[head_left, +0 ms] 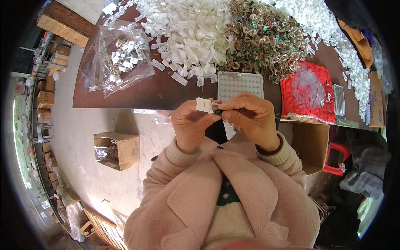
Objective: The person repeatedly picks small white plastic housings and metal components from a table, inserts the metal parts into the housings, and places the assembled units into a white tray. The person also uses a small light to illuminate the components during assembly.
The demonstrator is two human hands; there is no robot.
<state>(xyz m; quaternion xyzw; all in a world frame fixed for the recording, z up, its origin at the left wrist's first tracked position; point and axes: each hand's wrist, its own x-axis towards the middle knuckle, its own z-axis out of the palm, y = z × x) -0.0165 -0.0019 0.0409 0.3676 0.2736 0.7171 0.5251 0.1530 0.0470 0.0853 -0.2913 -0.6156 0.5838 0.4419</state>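
Note:
Just in front of my chest, both hands meet over a small part. My left hand (189, 125) pinches a flat white plastic casing (203, 105) between thumb and fingers. Against the casing's right end sits a small dark piece (217, 111), with something shiny beside it; its kind is too small to make out. My right hand (254, 118) has thumb and forefinger closed on that dark piece. Past the hands, at the table's near edge, lies a whitish tray (240, 75) with rows of small cells, partly hidden by my right hand.
A heap of white plastic casings (189, 33) covers the back of the brown table (162, 91), beside a pile of coiled cables (266, 37) with green boards. A clear bag (100, 62) of parts lies left, a red cloth (306, 91) right. Below stand a cardboard box (127, 152) and red stool (336, 158).

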